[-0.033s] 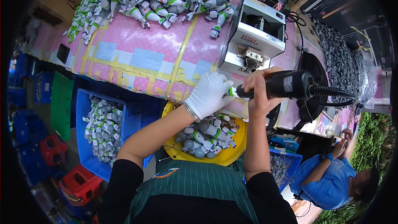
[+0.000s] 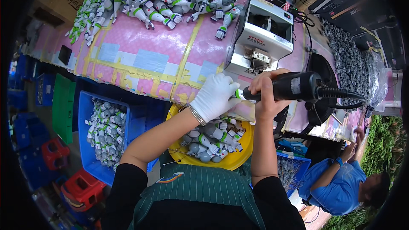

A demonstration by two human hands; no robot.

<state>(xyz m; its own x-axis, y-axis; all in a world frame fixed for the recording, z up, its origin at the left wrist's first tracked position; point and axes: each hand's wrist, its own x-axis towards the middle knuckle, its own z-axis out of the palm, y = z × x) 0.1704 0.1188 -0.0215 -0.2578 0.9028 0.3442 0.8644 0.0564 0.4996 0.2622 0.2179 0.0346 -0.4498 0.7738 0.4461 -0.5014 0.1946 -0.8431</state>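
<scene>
My left hand [image 2: 216, 96], in a white glove, is closed around a small toy part [image 2: 237, 94]; only a bit of its bright green and pale plastic shows past the fingers. My bare right hand [image 2: 269, 93] grips a black corded electric screwdriver [image 2: 298, 87], held level with its tip toward the left hand. The tip is close to the toy part; I cannot tell whether they touch. Just beyond the hands stands a white box-shaped machine [image 2: 262, 38], probably a screw feeder. Below them, a yellow basin [image 2: 243, 155] holds several white, grey and green toy limbs [image 2: 208, 142].
A heap of toy arms [image 2: 170, 0] covers the far side of the pink table [image 2: 140, 38]. A blue crate [image 2: 83, 138] of similar parts stands at left, near red stools [image 2: 81, 189]. Dark small parts [image 2: 347, 55] lie at right. A co-worker [image 2: 336, 185] in blue sits at lower right.
My hands, the screwdriver and the toy part stay where they were. Only the co-worker's hands at right have shifted slightly, one rising a little.
</scene>
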